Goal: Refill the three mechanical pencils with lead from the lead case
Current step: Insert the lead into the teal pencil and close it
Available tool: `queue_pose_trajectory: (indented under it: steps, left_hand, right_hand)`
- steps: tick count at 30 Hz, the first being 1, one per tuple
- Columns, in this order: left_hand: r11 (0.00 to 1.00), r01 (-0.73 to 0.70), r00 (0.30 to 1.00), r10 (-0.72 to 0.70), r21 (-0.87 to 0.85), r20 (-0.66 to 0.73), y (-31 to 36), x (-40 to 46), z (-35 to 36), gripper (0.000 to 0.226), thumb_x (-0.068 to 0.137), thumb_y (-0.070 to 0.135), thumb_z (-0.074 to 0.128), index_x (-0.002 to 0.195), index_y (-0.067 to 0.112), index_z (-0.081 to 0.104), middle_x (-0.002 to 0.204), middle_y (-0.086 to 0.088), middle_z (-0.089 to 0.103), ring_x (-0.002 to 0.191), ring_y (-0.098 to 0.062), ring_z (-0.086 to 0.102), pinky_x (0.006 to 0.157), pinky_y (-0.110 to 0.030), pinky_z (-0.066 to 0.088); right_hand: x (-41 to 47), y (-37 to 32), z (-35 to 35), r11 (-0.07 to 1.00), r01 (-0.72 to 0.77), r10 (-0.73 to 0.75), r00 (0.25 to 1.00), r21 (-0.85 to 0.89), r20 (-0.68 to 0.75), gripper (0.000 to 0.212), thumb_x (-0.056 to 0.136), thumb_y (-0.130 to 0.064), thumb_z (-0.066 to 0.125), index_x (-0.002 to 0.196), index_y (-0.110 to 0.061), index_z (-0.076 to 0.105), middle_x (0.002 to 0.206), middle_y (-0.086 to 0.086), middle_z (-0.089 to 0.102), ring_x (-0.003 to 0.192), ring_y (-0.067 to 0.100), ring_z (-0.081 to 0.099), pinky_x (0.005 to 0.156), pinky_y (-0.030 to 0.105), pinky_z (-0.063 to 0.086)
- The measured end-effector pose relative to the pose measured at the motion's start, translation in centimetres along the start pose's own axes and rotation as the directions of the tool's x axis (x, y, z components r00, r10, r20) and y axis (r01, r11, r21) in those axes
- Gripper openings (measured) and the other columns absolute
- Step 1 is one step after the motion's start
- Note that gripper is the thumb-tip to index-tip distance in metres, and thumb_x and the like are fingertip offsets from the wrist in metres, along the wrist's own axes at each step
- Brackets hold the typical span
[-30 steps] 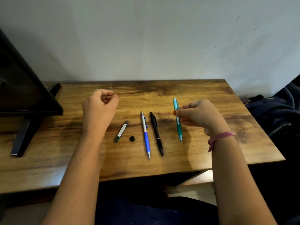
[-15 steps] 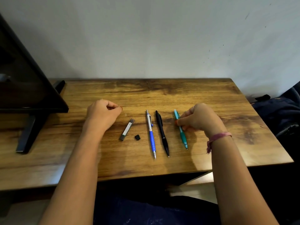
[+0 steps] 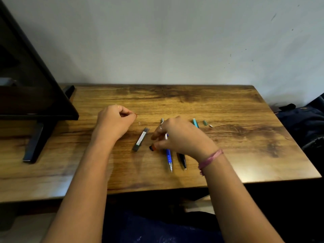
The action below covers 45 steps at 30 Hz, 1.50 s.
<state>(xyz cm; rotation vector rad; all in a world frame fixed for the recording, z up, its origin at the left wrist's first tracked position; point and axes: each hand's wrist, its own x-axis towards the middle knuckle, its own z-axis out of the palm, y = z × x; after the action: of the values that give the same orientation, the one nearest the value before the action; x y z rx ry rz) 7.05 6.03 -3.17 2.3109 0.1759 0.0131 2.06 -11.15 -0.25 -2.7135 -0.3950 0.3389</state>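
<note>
Grey lead case with a white label lies flat on the wooden desk, at 9 o'clock of the blue pencil. We moved the right hand off the teal pencil; its fingertips now pinch the small black cap. Left hand stays fisted, holding nothing we can see. Black pencil unmoved.

On the wooden table, the right hand reaches over the blue pencil and black pencil, its fingertips at a small black cap beside the lead case. The left hand hovers curled, near the case. The teal pencil lies towards the far edge, two small pieces beside it. A monitor stands at the left edge.
</note>
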Motion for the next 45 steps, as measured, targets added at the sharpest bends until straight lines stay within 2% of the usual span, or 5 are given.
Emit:
queue_pose_trajectory:
  steps: [13,19,29,38,45]
  left_hand:
    - [0.987,-0.008,0.967,-0.033,0.161,0.251,0.7,-0.7,-0.2,0.045,0.064,0.046,0.083,0.094,0.023,0.059,0.09,0.003,0.062,0.086,-0.014,0.059,0.066,-0.025,0.043]
    - [0.951,-0.04,0.924,-0.082,0.307,0.374,1.7,-1.8,0.3,0.017,0.071,0.028,0.08,0.073,0.021,0.065,0.081,0.001,0.066,0.077,-0.013,0.059,0.065,-0.031,0.049]
    - [0.983,-0.178,0.977,0.17,0.051,0.131,2.2,-1.7,0.2,0.021,0.069,0.023,0.078,0.077,0.029,0.059,0.077,0.012,0.062,0.067,0.0,0.056,0.054,-0.016,0.04]
    - [0.918,-0.391,0.92,0.389,0.064,0.036,2.6,-2.1,0.2,0.019,0.073,0.018,0.073,0.087,0.023,0.062,0.083,0.014,0.054,0.068,0.002,0.054,0.057,0.001,0.039]
    - [0.896,-0.439,0.899,0.439,0.068,0.018,2.9,-2.2,0.0,0.018,0.073,0.016,0.073,0.087,0.023,0.063,0.082,0.015,0.051,0.068,0.003,0.053,0.062,-0.001,0.04]
  right_hand:
    - [1.0,0.0,1.1,0.999,0.016,-0.016,1.0,-0.03,0.002,0.022,0.082,-0.029,0.073,0.103,-0.02,0.073,0.1,0.002,0.07,0.094,0.018,0.063,0.081,0.035,0.054]
    - [1.0,1.4,0.5,0.982,-0.071,0.114,0.962,0.178,-0.247,0.009,0.076,-0.029,0.08,0.084,-0.026,0.077,0.079,-0.01,0.072,0.079,0.005,0.065,0.07,0.026,0.054]
    - [1.6,2.4,0.1,0.868,-0.066,0.316,0.838,0.492,-0.444,0.007,0.086,-0.021,0.072,0.091,-0.023,0.076,0.076,-0.018,0.067,0.074,-0.007,0.06,0.065,0.006,0.045]
    - [1.6,1.5,-0.3,0.728,0.056,0.404,0.77,0.684,-0.494,0.005,0.084,-0.026,0.075,0.089,-0.025,0.076,0.077,-0.009,0.073,0.07,0.004,0.064,0.075,0.032,0.058]
    - [1.5,1.4,-0.3,0.746,0.05,0.382,0.785,0.664,-0.488,0.006,0.084,-0.028,0.074,0.09,-0.027,0.075,0.077,-0.012,0.072,0.073,0.002,0.065,0.075,0.031,0.059]
